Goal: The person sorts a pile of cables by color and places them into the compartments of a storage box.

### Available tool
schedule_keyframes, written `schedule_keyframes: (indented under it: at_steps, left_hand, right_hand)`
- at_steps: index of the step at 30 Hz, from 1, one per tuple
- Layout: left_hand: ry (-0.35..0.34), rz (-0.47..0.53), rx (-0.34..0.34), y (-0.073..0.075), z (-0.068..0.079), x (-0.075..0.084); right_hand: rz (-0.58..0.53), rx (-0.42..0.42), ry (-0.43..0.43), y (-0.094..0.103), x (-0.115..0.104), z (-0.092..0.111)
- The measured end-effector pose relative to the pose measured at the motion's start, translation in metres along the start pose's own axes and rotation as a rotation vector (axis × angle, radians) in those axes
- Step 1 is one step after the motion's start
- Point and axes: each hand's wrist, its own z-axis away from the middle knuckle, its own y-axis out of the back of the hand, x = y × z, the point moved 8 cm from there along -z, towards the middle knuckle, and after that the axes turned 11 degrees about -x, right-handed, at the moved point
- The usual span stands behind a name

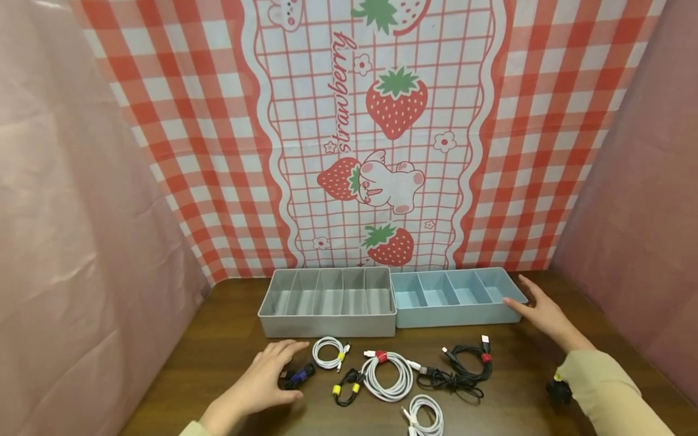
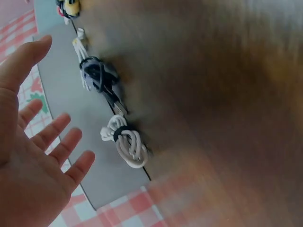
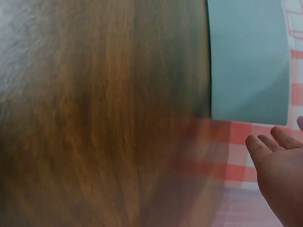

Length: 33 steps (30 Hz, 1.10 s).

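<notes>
While a grey divided box [image 1: 329,325] and a blue divided box [image 1: 458,317] are set end to end in the head view, probably so that every compartment can be reached, coiled cables [image 1: 408,384] are laid before them, mostly banded, presumably against tangling. The left hand [image 1: 264,378] is held beside a purple-banded cable [image 1: 300,376], fingers apart; "strawberry" is printed on the cloth [image 1: 305,121], and no brand can be read. By the left wrist view, those fingers are shown spread, gripping nothing. By the right wrist view, the right hand [image 3: 281,170] is seen near the blue box's end, fingers extended, nothing held.
</notes>
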Motion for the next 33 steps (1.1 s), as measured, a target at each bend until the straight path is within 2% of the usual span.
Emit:
schedule_keyframes:
  at_steps: [5, 15, 24, 33]
  left_hand:
    - [-0.027, -0.038, -0.041, -0.003, -0.005, -0.001]
    - [-0.005, -0.155, -0.027, -0.005, 0.001, -0.004]
    - [-0.043, -0.253, 0.041, -0.002, 0.005, -0.001]
    - [-0.057, -0.304, 0.072, -0.002, 0.006, -0.001]
  right_hand:
    - [-0.001, -0.006, -0.031, -0.001, 0.009, -0.006]
    - [0.065, 0.005, -0.050, -0.002, 0.006, -0.003]
    - [0.075, 0.091, -0.055, -0.002, 0.003, 0.000]
    - [0.061, 0.099, -0.065, -0.004, 0.004, 0.006]
